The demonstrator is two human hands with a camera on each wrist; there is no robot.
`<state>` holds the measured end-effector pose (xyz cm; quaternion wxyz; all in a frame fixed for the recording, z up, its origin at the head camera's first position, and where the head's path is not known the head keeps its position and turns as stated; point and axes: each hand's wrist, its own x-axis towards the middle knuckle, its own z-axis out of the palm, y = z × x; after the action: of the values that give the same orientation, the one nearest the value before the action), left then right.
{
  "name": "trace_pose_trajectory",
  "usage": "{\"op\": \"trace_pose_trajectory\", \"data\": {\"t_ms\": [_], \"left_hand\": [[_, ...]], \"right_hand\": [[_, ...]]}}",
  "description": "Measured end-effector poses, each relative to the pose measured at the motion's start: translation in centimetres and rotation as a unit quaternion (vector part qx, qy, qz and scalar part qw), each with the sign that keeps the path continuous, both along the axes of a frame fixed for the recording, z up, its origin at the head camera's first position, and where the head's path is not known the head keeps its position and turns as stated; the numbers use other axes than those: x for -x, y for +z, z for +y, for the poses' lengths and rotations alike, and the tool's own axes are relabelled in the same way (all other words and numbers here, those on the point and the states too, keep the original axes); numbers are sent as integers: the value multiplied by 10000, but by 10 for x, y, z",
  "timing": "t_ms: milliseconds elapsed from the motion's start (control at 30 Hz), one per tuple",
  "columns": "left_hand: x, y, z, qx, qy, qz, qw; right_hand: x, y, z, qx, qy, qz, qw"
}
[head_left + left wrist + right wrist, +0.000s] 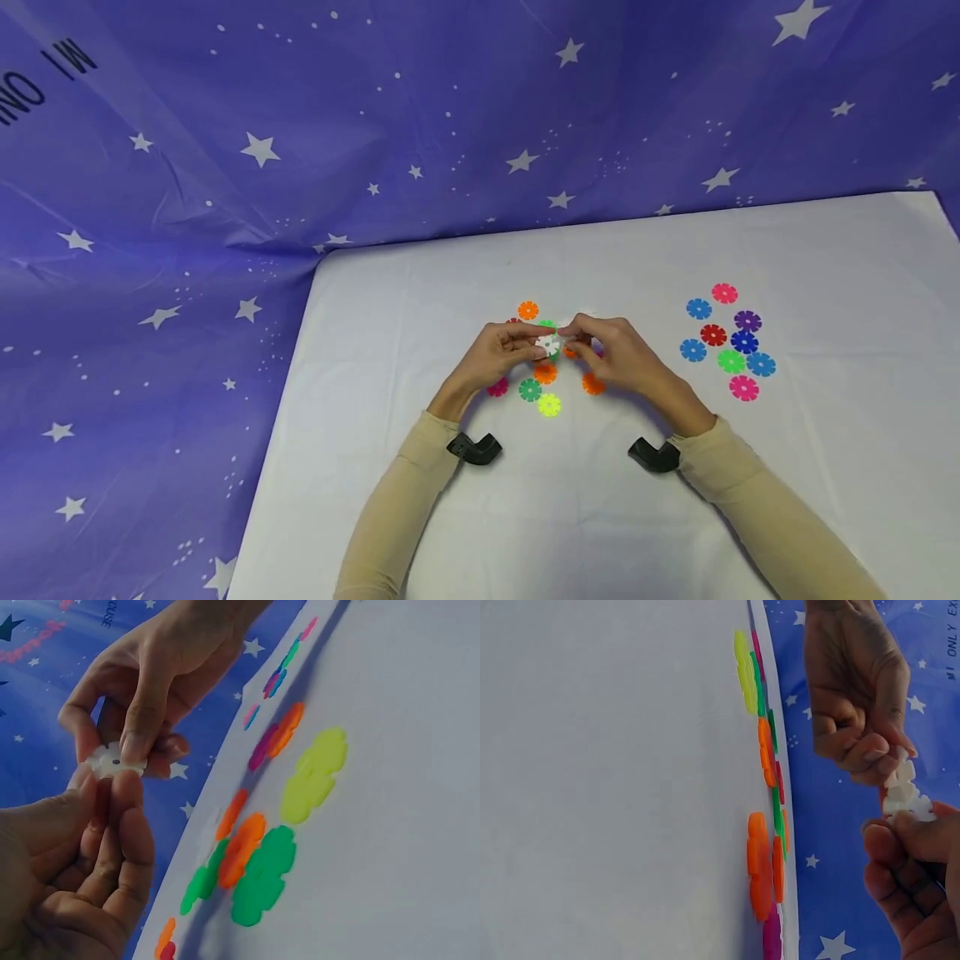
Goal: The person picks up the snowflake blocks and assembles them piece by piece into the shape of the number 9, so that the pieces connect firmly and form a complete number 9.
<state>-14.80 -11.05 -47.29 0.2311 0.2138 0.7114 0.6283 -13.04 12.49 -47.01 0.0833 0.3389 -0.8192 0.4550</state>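
Note:
Above the table, my left hand [487,360] pinches a white notched disc [548,344] between thumb and fingers. My right hand [619,353] pinches a second white notched disc [909,801] right beside it. In the right wrist view the two white pieces meet at an angle; whether their notches are slotted together I cannot tell. Fingertips cover part of both. Beneath the hands lie scattered notched discs, among them an orange disc [528,310], a green disc [530,390], a yellow disc [550,405] and a magenta disc [497,387].
To the right on the white tablecloth [555,517] lies another group of discs, including a blue disc [693,350], a purple disc [747,321] and a pink disc [744,388]. A purple star-patterned cloth [450,108] hangs behind the table and along its left side.

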Motion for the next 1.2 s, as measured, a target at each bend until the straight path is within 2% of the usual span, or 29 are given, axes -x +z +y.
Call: {"op": "trace_pose_trajectory", "data": {"t_ms": [133, 233, 333, 400, 500, 567, 667, 800, 933, 1200], "left_hand": [[0, 3, 1, 103, -20, -92, 9999], [3, 7, -3, 47, -50, -208, 9998], [8, 10, -10, -99, -70, -307, 9995], [12, 11, -17, -176, -45, -365, 9992], [15, 12, -24, -135, -103, -281, 9995], [15, 13, -28, -31, -164, -212, 9996], [14, 13, -31, 121, -198, -124, 9997], [15, 12, -30, 127, -140, -61, 9998], [15, 10, -29, 102, -133, -58, 9998], [14, 7, -25, 182, 65, -255, 9995]], "right_hand": [[0, 1, 3, 9, -17, -189, 9998], [0, 4, 6, -16, -89, -554, 9984], [-2, 5, 8, -288, -77, -984, 9947], [-4, 4, 7, -651, 160, -1221, 9903], [-8, 1, 1, -1287, 744, -1435, 9784], [-11, -3, -4, -1637, 1074, -1442, 9700], [-14, -10, -11, -1998, 1307, -1284, 9626], [-17, -15, -15, -2166, 1311, -1018, 9620], [-19, -13, -17, -2221, 1207, -955, 9628], [-20, -10, -17, -2147, 940, -1425, 9616]]}}
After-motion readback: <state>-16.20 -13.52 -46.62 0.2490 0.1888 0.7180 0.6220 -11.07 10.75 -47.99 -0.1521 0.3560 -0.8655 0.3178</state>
